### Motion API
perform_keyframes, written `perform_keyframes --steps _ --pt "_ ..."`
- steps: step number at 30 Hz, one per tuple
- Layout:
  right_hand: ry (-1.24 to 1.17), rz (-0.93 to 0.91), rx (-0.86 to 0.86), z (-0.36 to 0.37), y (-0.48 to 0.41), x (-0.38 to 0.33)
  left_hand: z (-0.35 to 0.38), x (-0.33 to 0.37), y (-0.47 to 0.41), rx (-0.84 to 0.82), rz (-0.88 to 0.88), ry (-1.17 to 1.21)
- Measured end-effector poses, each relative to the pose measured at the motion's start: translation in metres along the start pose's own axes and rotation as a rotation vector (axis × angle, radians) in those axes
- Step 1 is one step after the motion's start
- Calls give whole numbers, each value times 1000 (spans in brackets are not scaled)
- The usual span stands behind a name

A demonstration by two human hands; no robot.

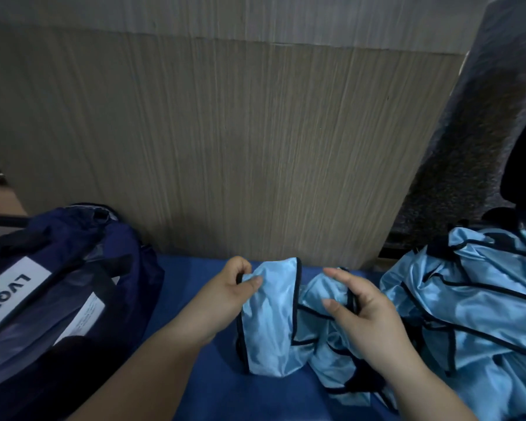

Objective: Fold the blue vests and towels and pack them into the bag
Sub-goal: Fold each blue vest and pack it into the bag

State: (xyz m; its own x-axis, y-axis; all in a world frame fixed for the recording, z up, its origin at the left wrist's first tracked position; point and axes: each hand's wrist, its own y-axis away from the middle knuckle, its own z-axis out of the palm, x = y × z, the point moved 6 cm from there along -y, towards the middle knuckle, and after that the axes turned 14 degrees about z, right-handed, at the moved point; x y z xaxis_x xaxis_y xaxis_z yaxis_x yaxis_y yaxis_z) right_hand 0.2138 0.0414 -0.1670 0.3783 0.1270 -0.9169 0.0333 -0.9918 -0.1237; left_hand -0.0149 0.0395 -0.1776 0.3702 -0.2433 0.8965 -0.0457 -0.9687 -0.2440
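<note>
Head: hands (225,294) (366,312) pinch vest (271,326); bag (73,238) label (12,291) maybe "LVQUE".

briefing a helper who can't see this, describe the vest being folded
On the dark blue cloth surface, between the navy fabric bag at left and the heap of shiny light blue vests at right, lies one shiny light blue vest with black trim. Only this one is pinched by the left hand and right hand.
</note>
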Motion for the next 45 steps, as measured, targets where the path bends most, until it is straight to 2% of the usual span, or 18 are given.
perform_keyframes --steps 5,12,20,29,36,40,45 --pt "40 -104 37 -14 0 -36 -17 39 -8 101 106 -46" --pt "52 -293 155 -55 2 -122 -63 117 -11 243 256 -47" --pt "-39 -308 306 -125 7 -204 -147 210 -4 410 402 -182" --pt "-108 -312 419 -180 35 -282 -217 302 17 597 460 -293" --pt "-385 -381 484 -225 56 -312 -258 349 46 747 490 -377" --pt "-445 -408 443 -237 60 -315 -266 359 56 761 528 -297" --pt "-414 -384 422 -236 59 -313 -263 353 51 686 548 -175"
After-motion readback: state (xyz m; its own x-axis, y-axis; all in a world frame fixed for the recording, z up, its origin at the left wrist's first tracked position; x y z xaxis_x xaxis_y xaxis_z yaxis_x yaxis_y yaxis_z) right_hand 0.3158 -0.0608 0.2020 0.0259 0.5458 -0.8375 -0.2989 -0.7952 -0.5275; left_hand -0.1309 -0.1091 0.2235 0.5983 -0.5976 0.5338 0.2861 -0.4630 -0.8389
